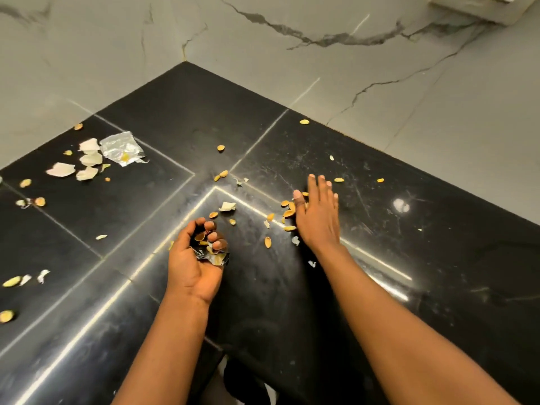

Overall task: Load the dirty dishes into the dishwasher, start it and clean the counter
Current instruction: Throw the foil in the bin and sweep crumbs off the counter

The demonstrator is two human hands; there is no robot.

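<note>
**Shells and scraps across a black bench, one hand cupped, one flat**

Black tiled bench [394, 258], glossy and scratched, meeting grey veined marble walls [380, 68] at the far corner. Near the left edge, scattered yellow shells [12, 281], some beside white flecks. Further back on the left, close to the left wall, a cluster of white peel pieces [87, 159] just beside a crumpled silver foil wrapper [122, 148], touching or nearly so.

Around the middle of the bench, a few loose shells along the tile seams, plus a white scrap [227, 206] just beyond the left hand.

Left hand [195, 258] palm up, fingers [217, 236] curled round a gathered handful: shells and a dark, shiny wrapper [217, 258] poking out at the palm's near side. Hand either resting on or just above the bench; cannot tell which.

Right of it, the right hand [317, 213] palm down, fingers straight and close together, pointing towards the right-hand wall, laid flat on the bench. Small heap of shells [287, 210] against its thumb side, touching it. More single shells beyond the fingertips, near the back edge on the right.

Top right corner: part of a pale box-like object [482, 7], cut off by the frame.
</note>
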